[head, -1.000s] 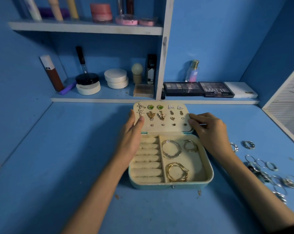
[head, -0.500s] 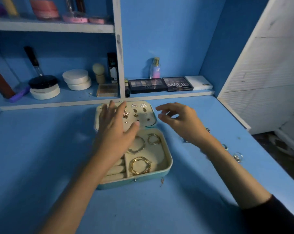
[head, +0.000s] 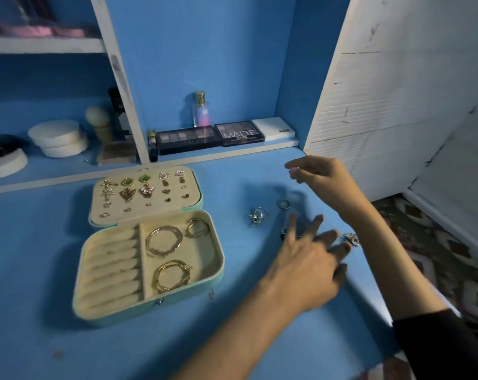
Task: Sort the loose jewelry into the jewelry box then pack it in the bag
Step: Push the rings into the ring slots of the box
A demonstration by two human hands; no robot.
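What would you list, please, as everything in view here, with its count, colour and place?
jewelry box: one, teal with cream lining, open on the table's left.
stud earrings: many, gold, green and silver, pinned in the lid.
hoop earrings: three clusters, gold, the box's right compartment.
loose rings: at least four, silver, on the table right of the box.
table: one, blue.
eyeshadow palettes: two, black, back ledge.
perfume bottle: one, pink-purple with gold cap, behind the palettes.
white case: one, right of the palettes.
round compacts: two, white, stacked on the left shelf.
left hand: one, fingers spread above the rings.
right hand: one, loosely curled, raised beyond the rings.
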